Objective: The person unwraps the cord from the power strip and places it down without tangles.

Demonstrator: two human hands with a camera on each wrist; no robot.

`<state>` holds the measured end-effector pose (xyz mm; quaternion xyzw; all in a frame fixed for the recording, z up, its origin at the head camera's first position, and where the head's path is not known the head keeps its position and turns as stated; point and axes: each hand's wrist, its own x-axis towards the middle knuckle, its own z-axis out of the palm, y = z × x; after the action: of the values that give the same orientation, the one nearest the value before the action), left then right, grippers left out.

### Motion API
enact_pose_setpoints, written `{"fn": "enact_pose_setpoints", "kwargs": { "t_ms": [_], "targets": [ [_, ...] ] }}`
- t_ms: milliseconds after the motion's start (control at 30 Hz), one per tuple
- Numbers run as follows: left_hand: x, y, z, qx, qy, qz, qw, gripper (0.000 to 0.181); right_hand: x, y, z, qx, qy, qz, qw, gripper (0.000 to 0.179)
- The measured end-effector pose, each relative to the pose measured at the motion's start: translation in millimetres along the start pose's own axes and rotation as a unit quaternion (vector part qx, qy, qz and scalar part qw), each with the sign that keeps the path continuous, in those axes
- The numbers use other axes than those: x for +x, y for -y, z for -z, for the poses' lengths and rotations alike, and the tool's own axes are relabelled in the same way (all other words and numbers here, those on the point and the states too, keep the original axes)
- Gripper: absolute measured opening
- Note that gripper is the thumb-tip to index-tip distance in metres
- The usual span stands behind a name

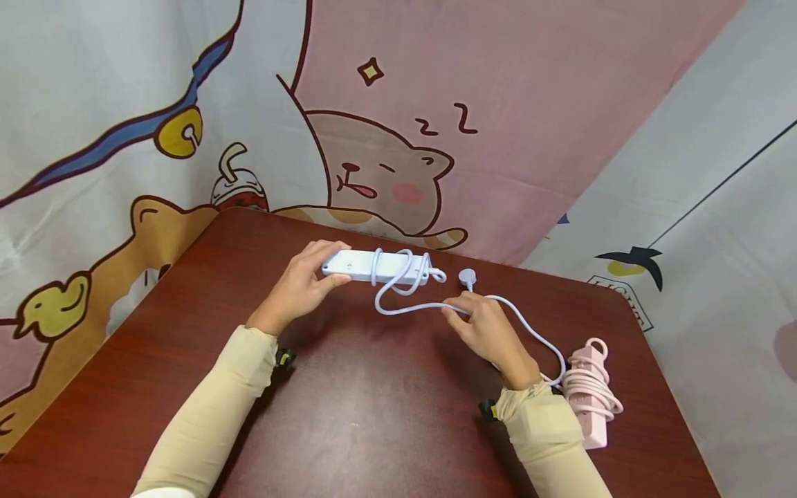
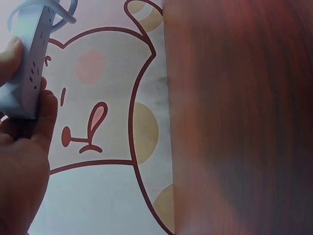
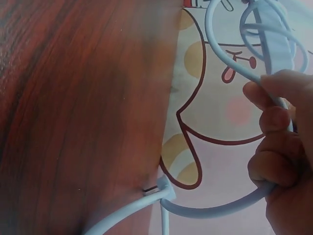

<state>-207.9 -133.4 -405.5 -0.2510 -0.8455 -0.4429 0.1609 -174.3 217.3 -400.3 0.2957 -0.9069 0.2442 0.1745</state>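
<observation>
A white power strip (image 1: 392, 265) is held up over the table by my left hand (image 1: 301, 282), which grips its left end between thumb and fingers. Loops of its pale cord wrap loosely around the strip's right half. Sockets show on the side of the power strip (image 2: 36, 63) in the left wrist view. My right hand (image 1: 482, 327) holds the cord (image 1: 414, 306) to the right of the strip, fingers curled round it in the right wrist view. Beyond that hand lies the cord's round plug (image 1: 467, 278).
A pink power strip (image 1: 588, 398), wrapped in its own cord, lies on the table's right side. White cord runs from the right hand's area toward it. The dark brown table (image 1: 349, 415) meets a cartoon-printed curtain (image 1: 498, 138) along its far edge.
</observation>
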Motion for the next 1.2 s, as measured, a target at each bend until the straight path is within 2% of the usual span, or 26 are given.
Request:
{"fn": "enact_pose_setpoints", "kwargs": {
  "t_ms": [267,400,600,767,933,1067,1200],
  "targets": [
    [0.0,-1.7,-0.1,0.009,0.003,0.0,1.0,0.044,-2.9,8.6,9.2,-0.034,-0.008,0.031,0.9989,0.015],
    [-0.5,-1.4,-0.9,0.011,0.009,0.006,0.9999,0.045,-2.8,12.4,16.6,-0.023,-0.031,0.062,0.9974,0.017],
    [-1.0,-1.7,-1.7,0.012,0.017,0.007,0.9998,0.046,1.2,22.2,32.4,0.011,-0.061,0.086,0.9943,0.018],
    [0.0,-2.5,-3.2,0.015,0.025,0.003,0.9996,0.045,10.7,27.5,44.2,0.032,-0.111,0.103,0.9879,0.02],
    [0.1,-3.5,-3.7,0.01,0.034,-0.005,0.9993,0.045,21.6,29.9,51.4,0.037,-0.17,0.077,0.9817,0.014],
    [-0.4,-4.1,-3.7,0.002,0.038,-0.009,0.9992,0.045,28.1,28.4,53.7,0.002,-0.207,0.035,0.9776,0.004],
    [-0.5,-4.8,-4.3,-0.004,0.042,-0.009,0.9991,0.047,33.7,22.9,54.2,-0.029,-0.237,-0.015,0.971,0.006]
  ]
}}
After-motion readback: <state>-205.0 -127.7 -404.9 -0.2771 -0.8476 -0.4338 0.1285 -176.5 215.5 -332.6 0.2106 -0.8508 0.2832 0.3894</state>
